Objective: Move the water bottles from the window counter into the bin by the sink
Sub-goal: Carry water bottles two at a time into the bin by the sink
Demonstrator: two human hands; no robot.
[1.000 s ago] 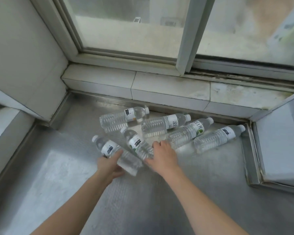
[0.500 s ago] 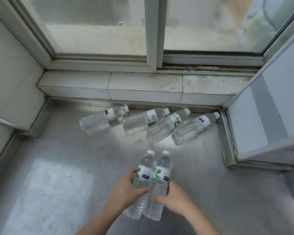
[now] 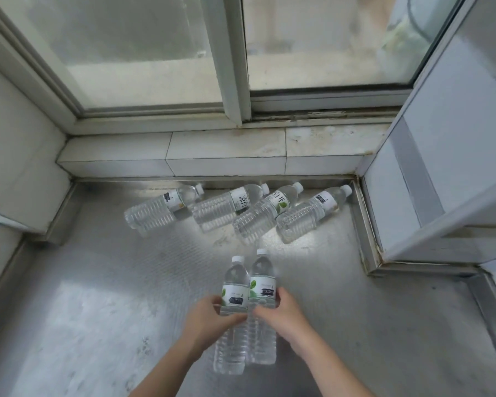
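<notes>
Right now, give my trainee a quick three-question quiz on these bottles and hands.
1. How many bottles lie on the counter?
2. True or false: each hand holds one bottle.
3. Where do the lying bottles' caps point: A) toward the window, B) toward the person?

Key: 1. Four. 2. True: left hand grips the left bottle, right hand the right bottle. 3. A, the window.

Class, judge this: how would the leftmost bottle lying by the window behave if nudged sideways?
The leftmost bottle lies on its side on the smooth metal counter, so it would probably roll. It looks full of water, so likely heavy for its size. Its ribbed plastic body may flex slightly.
</notes>
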